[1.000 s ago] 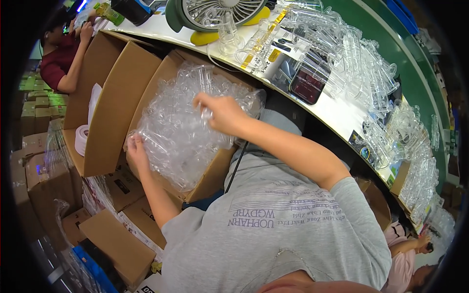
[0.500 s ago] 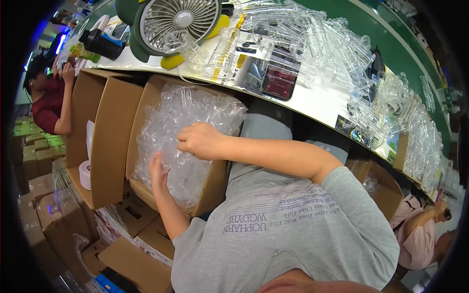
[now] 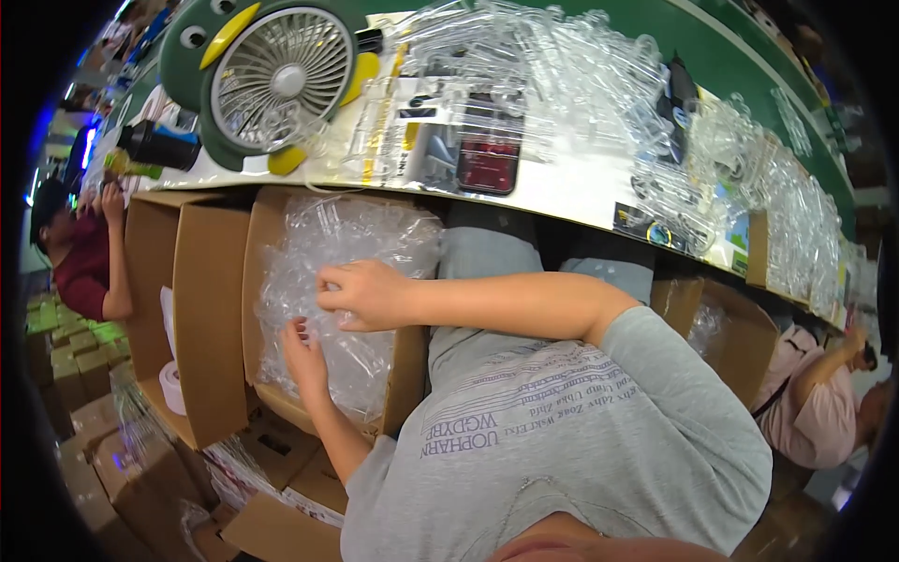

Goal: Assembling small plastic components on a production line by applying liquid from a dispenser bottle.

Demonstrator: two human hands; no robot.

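A cardboard box (image 3: 251,272) stands open by my lap, lined with a crinkled clear plastic bag (image 3: 356,220). Clear plastic pieces show through the film. My right hand (image 3: 365,295) reaches across over the bag, fingers curled and closed on a bit of its film. Just below and to the left, my left hand (image 3: 304,358) rests at the bag's surface. Its fingers are bent but apart, and nothing distinct shows in them. A small gap lies between the two hands.
Along the worktable (image 3: 571,187) lie heaps of clear plastic tubes (image 3: 590,80), a phone (image 3: 489,164) and a green fan (image 3: 286,80). Another box (image 3: 211,309) with a tape roll (image 3: 172,386) adjoins on the left. Co-workers sit at both sides.
The view has shifted, so the table and box appear lower. My right hand has come closer to my left, and my left fingers have bent from a straighter pose.
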